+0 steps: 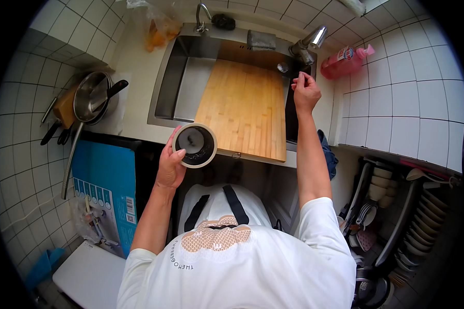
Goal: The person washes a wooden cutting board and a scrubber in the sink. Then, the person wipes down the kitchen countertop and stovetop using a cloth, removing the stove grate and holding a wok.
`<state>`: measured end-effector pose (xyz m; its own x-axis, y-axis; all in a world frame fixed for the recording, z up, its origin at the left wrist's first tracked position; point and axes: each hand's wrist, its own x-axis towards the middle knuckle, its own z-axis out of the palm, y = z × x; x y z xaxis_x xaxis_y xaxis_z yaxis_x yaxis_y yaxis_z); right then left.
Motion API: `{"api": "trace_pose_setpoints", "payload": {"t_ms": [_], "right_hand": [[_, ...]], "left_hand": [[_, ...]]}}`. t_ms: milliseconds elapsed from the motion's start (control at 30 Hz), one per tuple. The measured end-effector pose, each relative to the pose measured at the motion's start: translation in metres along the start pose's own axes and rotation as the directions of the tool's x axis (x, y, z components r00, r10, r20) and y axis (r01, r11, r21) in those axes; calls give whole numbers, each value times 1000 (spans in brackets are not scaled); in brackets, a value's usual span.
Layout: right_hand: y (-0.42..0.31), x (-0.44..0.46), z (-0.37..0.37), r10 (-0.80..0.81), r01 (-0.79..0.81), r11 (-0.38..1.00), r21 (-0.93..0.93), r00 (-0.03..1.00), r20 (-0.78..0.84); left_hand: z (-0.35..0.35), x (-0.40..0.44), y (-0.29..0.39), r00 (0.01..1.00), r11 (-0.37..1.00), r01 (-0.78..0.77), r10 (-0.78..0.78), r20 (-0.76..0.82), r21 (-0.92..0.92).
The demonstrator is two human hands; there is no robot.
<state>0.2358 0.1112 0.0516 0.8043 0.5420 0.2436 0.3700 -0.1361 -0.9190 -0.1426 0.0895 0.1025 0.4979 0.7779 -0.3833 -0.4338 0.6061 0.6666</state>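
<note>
My left hand (171, 165) is wrapped round a round cup (211, 146) with a pale rim and a dark inside. A greyish-white round patch and dark specks show at its bottom. The cup is held in front of the counter edge, beside the near left corner of a wooden cutting board (242, 108). My right hand (307, 95) is above the right end of the sink (162, 98), just below the metal faucet (307, 45). Its fingers are pinched together, and whatever may be between them is too small to make out.
A pink soap bottle (343, 62) lies tilted at the back right. A grey cloth (261, 40) hangs on the sink's back edge. Pans (92, 98) stand at the left by a knife block (65, 107). Below right are racks with bowls (380, 181) and plates (423, 226).
</note>
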Motion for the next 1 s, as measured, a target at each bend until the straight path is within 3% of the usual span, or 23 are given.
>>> {"api": "trace_pose_setpoints", "payload": {"t_ms": [500, 767, 1000], "right_hand": [[7, 13, -8, -97, 89, 987, -131, 993, -60], [-32, -9, 32, -79, 74, 994, 75, 995, 63], [-45, -32, 63, -174, 161, 984, 79, 965, 198]], "left_hand": [[-9, -10, 3, 1000, 1000, 5, -5, -15, -18], [-12, -9, 4, 1000, 999, 8, -9, -16, -32], [-13, -10, 4, 1000, 1000, -6, 5, -22, -19]]}}
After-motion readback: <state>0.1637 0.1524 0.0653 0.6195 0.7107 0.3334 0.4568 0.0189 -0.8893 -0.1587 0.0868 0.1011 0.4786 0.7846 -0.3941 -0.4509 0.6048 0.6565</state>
